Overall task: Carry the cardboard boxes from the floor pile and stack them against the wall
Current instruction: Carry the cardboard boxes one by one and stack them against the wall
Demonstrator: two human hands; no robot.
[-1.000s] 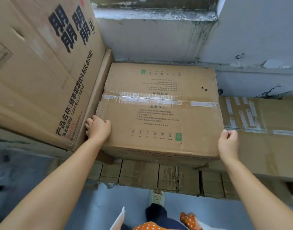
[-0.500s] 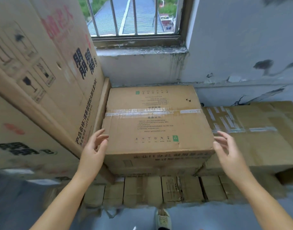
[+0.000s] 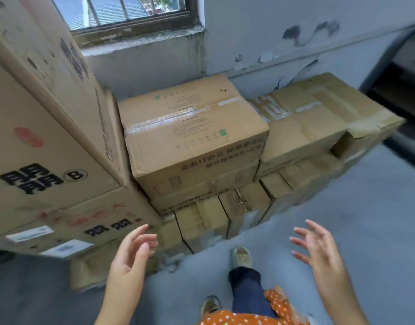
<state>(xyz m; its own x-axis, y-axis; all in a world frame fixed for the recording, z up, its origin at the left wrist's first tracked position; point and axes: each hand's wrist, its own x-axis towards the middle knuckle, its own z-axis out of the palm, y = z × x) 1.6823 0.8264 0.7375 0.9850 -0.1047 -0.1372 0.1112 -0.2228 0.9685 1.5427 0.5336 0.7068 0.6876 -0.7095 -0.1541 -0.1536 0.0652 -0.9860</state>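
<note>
Cardboard box (image 3: 192,127) released, hands withdrawn.

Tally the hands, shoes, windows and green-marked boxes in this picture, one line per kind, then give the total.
Hands: 2, left hand and right hand
Shoes: 2, front shoe and back shoe
Windows: 1, window
Green-marked boxes: 1, box
Total: 6

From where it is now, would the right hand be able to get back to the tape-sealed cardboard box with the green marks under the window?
Probably yes. The right hand is open, holds nothing and hangs over bare grey floor; nothing stands between it and the tape-sealed cardboard box, whose top and front face are exposed.
</note>
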